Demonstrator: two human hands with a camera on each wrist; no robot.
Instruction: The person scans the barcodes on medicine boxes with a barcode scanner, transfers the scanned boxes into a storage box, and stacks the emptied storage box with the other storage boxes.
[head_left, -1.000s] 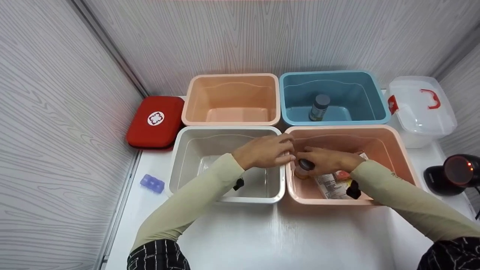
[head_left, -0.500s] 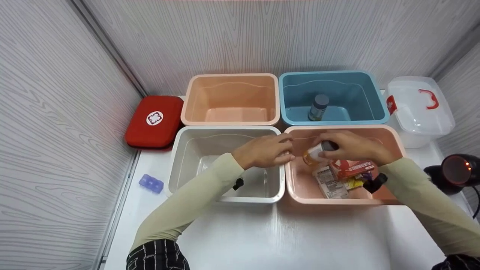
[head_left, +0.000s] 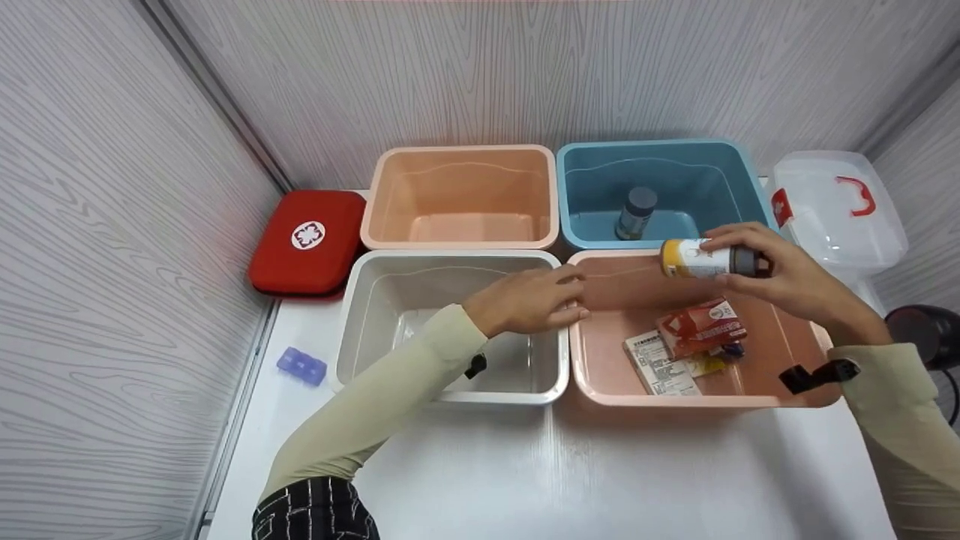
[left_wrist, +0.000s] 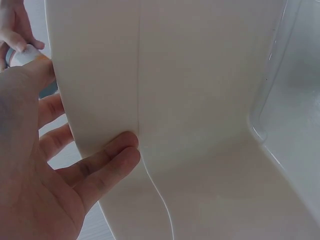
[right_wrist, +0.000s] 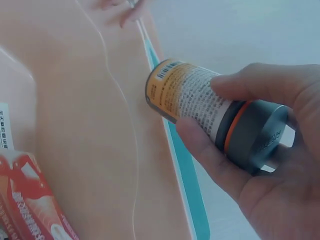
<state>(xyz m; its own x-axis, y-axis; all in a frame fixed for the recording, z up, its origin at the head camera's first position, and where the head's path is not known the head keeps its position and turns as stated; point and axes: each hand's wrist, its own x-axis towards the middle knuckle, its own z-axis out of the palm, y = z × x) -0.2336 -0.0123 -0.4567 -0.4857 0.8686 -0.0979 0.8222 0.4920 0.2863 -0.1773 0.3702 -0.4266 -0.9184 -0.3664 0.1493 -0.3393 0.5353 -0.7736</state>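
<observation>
My right hand (head_left: pixel 795 274) holds a pill bottle (head_left: pixel 697 259) lying sideways over the back of the front right pink bin (head_left: pixel 600 394). Its label is white and yellow; in the right wrist view the dark cap (right_wrist: pixel 255 135) lies toward the palm, with thumb and finger on opposite sides of the bottle. My left hand (head_left: pixel 529 301) rests across the right rim of the whitish bin (head_left: pixel 450 255). Seen from the left wrist, two fingertips (left_wrist: pixel 125 145) touch the bin's inner wall and the other fingers lie outside. Inside the pink bin are a red box (head_left: pixel 701 330) and a white printed box (head_left: pixel 660 364).
Behind stand an orange bin (head_left: pixel 465 199) and a blue bin (head_left: pixel 667 157) with a dark-capped bottle (head_left: pixel 636 214) in it. A red case (head_left: pixel 307 247) and purple pill organizer (head_left: pixel 301 366) lie left. A clear lidded box (head_left: pixel 836 214) and a black device (head_left: pixel 922 337) stand right.
My right hand has lifted the pill bottle from the left part of the pink bin and carried it up and right, uncovering the boxes. My left hand has stayed on the rim.
</observation>
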